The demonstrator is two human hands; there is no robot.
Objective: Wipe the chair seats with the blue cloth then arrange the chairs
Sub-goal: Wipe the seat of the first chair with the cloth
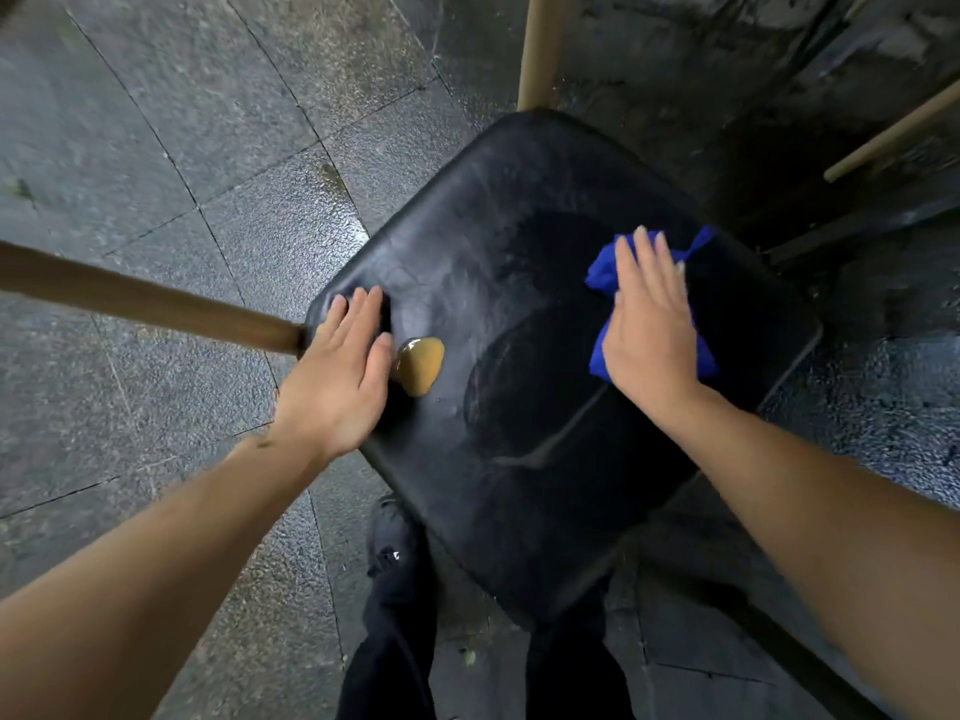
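Blue crumpled cloth (605, 275) sits on the black moulded plastic chair seat (498, 283), toward the seat's 3 o'clock edge, bunched up with a tail poking out at 1 o'clock. Right hand (649, 324) lies flat on top of cloth, fingers straight and close together, pointing to 12 o'clock, pressing it down on the seat; grip is a flat press, no pinch. Cloth shows on both sides of the palm. Left hand (337, 376) rests on the seat's 9 o'clock corner, fingers straight and slightly spread, holding nothing, fingertips near the seat rim. Tan glossy oval blob (420, 365) sits on the seat just beside the left thumb; touching or not, cannot tell. Seat is turned diamond-wise in view and has a shallow dished centre. Brown wooden pole (145, 301) runs in from 9 o'clock and ends at the seat corner under the left hand. Pale wooden post (543, 49) stands at 12 o'clock behind the seat; another pale wooden stick (893, 135) slants at 2 o'clock. Grey wet stone-tile floor (182, 148) all round. Person's dark trousers (395, 589) at 6 o'clock below the seat.
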